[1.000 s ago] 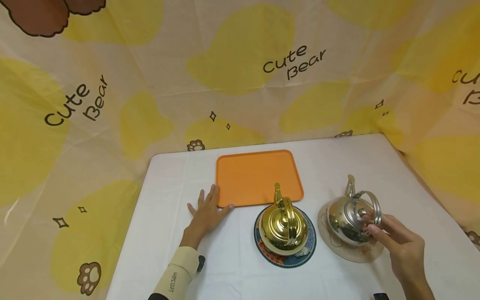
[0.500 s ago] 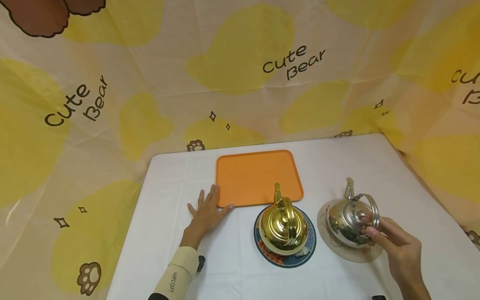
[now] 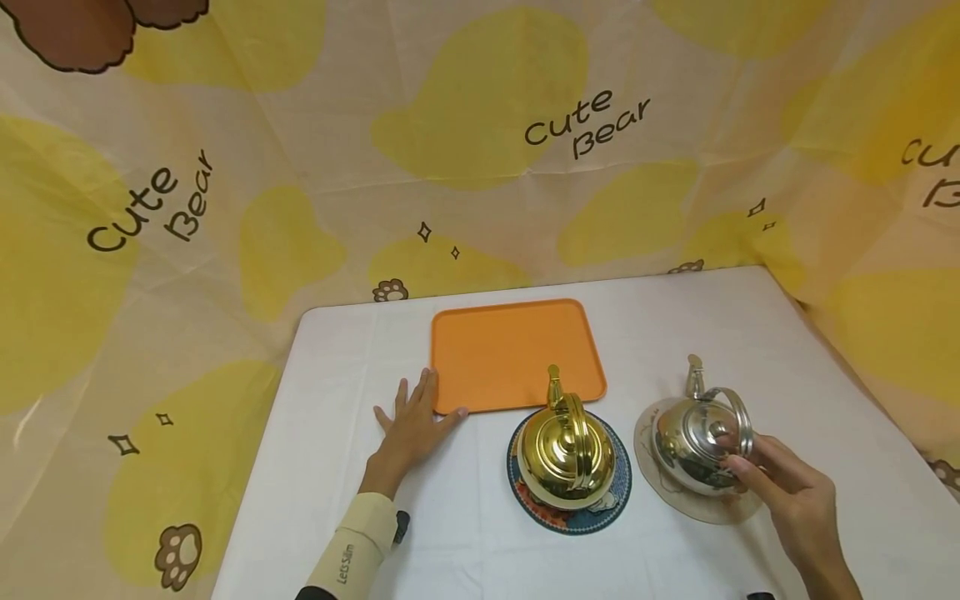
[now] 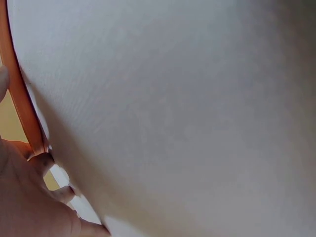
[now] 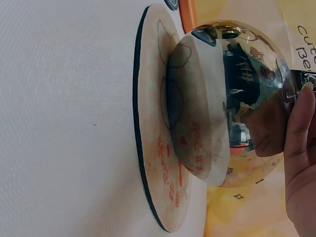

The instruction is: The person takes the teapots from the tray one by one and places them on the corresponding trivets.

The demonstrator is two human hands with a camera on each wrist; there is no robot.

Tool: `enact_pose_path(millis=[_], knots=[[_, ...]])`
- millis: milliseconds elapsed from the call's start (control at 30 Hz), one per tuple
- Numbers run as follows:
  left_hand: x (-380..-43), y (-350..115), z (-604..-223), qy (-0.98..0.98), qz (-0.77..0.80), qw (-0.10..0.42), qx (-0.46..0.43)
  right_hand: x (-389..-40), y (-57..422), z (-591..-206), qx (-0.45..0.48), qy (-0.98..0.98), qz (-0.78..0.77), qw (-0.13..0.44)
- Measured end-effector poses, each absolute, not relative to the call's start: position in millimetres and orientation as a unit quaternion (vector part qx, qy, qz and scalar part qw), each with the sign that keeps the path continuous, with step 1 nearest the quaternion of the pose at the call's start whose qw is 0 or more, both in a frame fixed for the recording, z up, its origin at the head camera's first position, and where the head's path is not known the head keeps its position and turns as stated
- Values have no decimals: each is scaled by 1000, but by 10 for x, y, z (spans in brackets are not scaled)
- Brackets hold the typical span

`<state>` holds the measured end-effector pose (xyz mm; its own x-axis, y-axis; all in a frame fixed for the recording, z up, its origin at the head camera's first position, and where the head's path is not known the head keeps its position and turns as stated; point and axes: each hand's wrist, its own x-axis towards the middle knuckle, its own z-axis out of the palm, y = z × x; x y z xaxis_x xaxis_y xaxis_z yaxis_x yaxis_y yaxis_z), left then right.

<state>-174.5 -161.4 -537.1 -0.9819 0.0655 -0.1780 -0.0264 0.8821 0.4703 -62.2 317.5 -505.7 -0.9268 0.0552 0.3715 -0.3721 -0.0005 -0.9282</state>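
My right hand (image 3: 806, 504) holds the arched handle of a shiny silver kettle (image 3: 684, 450) by its near side, thumb pressed against it. The kettle stands over a round beige coaster (image 5: 153, 148) with red writing; in the right wrist view its base is right at the coaster's surface. Its spout points to the back. With fingers spread, my left hand (image 3: 411, 435) rests at the near left corner of an orange tray (image 3: 513, 354), fingertips and thumb at the rim. Between the hands, a gold kettle (image 3: 543, 467) sits on a round blue patterned coaster (image 3: 573, 523).
A white cloth covers the table (image 3: 337, 367). Behind it hangs a yellow and cream curtain (image 3: 480, 125) printed with words and paws. The gold kettle's spout overlaps the tray's near edge in the head view.
The silver kettle has shifted slightly left over its coaster, with my right hand moving along. My left hand, the tray and the gold kettle have stayed put.
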Motion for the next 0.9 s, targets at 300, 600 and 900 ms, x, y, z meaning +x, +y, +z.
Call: enact_pose_path(millis=[300,600,900], knots=[[-1775,-1632,-5390,965,242,100,13,-639,3174,-5026,106,-712,678,146],[-1709,-1664,-5340,965,246,92,9,-650,3283,-4936,87,-802,573,147],[-1414,-1883,-5047,971,230,71,10,-863,3567,-4633,88,-894,406,169]])
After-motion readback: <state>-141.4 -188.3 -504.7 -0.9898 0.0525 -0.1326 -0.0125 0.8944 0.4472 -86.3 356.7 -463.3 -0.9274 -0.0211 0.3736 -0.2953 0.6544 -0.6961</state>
